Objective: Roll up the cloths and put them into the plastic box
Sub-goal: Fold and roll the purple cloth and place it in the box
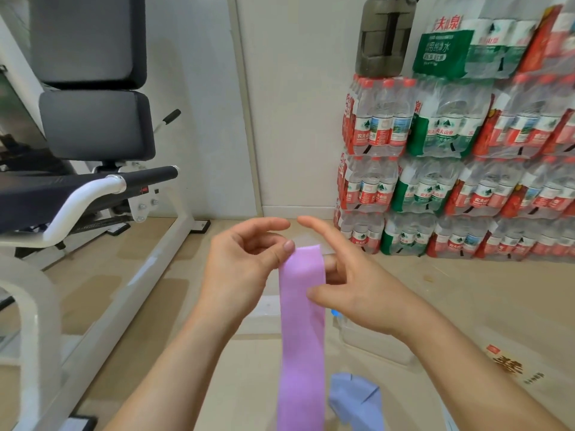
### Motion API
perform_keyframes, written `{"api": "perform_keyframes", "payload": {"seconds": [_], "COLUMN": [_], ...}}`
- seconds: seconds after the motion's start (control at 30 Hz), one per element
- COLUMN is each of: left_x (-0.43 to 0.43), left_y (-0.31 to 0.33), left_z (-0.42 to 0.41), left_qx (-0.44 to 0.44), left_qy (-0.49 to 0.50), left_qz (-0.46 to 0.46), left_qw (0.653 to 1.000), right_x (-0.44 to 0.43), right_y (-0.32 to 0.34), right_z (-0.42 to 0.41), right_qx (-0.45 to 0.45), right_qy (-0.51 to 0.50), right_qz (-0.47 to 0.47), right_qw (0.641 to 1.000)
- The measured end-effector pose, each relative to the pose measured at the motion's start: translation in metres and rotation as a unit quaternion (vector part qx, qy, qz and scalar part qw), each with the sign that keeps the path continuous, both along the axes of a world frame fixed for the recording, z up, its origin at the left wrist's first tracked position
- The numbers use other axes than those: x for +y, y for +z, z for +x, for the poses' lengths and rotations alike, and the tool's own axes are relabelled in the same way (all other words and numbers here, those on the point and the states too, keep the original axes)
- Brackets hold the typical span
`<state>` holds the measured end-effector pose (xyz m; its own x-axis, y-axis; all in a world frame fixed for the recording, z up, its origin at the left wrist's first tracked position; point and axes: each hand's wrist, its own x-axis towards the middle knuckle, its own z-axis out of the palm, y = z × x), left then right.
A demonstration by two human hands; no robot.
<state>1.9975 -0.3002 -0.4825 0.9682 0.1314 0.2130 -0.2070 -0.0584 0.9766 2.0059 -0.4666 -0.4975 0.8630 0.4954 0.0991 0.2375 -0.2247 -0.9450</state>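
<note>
A long pink-purple cloth, folded into a narrow strip, hangs straight down from my hands in the middle of the view. My left hand pinches its top left corner between thumb and fingers. My right hand holds the top right edge, thumb in front and fingers behind, with the forefinger stretched out. A blue cloth lies crumpled low down, right of the strip. A clear plastic box stands on the floor beneath my right forearm, partly hidden by it.
A white exercise machine with a dark padded seat fills the left side. Shrink-wrapped packs of water bottles are stacked against the right wall, with a dark jug on top. A printed bag lies on the beige floor at right.
</note>
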Motion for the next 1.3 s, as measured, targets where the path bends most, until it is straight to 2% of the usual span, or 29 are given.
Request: {"api": "perform_keyframes", "payload": {"seconds": [0.1,0.23,0.47,0.7,0.93,1.17,1.23,1.3], "left_x": [-0.002,-0.007,-0.004,-0.008,-0.001,-0.009,-0.011,-0.01], "left_y": [0.002,0.002,0.004,0.002,0.006,0.006,0.007,0.009], "left_z": [-0.002,-0.004,0.002,0.0,0.001,-0.002,-0.003,-0.005], "left_qx": [-0.077,-0.122,-0.052,-0.054,0.018,-0.02,-0.009,0.01], "left_qy": [0.035,0.056,0.036,0.041,-0.029,-0.014,-0.055,-0.16], "left_qz": [0.095,0.152,0.119,0.102,0.06,0.052,0.017,-0.053], "left_qw": [0.992,0.979,0.991,0.992,0.998,0.998,0.998,0.986], "right_x": [0.002,0.003,0.007,0.012,0.006,0.005,0.006,0.005], "right_y": [-0.003,-0.001,0.001,0.001,0.007,0.006,0.007,0.009], "right_z": [0.003,0.006,0.006,0.004,0.001,0.001,0.001,0.003], "right_qx": [0.01,0.003,0.012,0.06,0.069,0.046,0.048,0.1], "right_qy": [-0.062,-0.149,-0.141,-0.142,-0.152,-0.183,-0.188,-0.154], "right_qz": [0.031,0.073,0.096,0.153,0.176,0.178,0.19,0.241], "right_qw": [0.998,0.986,0.985,0.976,0.97,0.966,0.962,0.953]}}
